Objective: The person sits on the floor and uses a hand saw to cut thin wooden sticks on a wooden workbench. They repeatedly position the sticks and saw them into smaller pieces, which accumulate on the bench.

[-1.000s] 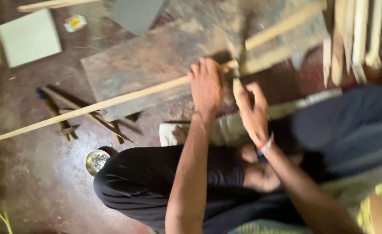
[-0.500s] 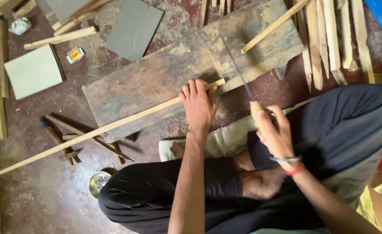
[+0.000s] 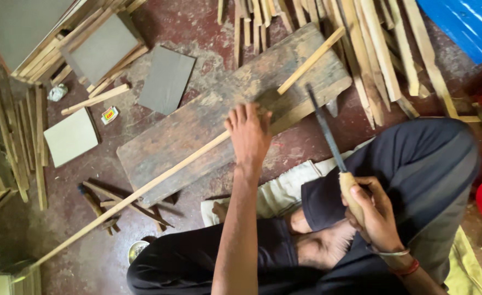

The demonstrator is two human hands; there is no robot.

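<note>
My left hand point(image 3: 250, 136) presses flat on a long thin wooden stick point(image 3: 159, 173) that lies diagonally across a worn wooden plank point(image 3: 197, 125) on the floor. My right hand point(image 3: 373, 212) grips the pale wooden handle of a narrow dark saw blade point(image 3: 322, 125), held up over my knee with its tip near the plank's right end. The blade is off the stick. I sit cross-legged in dark trousers, bare feet tucked below.
Many wooden slats point(image 3: 380, 49) lie at the top and right, more at the left point(image 3: 11, 147). Grey flat boards point(image 3: 167, 79) and a pale tile point(image 3: 70, 136) lie on the red floor. A small metal bowl point(image 3: 137, 249) sits beside my leg. A blue sheet point(image 3: 465, 24) fills the top right.
My right hand has pulled the saw back from the stick toward my knee. My left hand stays on the stick. The view has shifted so more of the floor shows.
</note>
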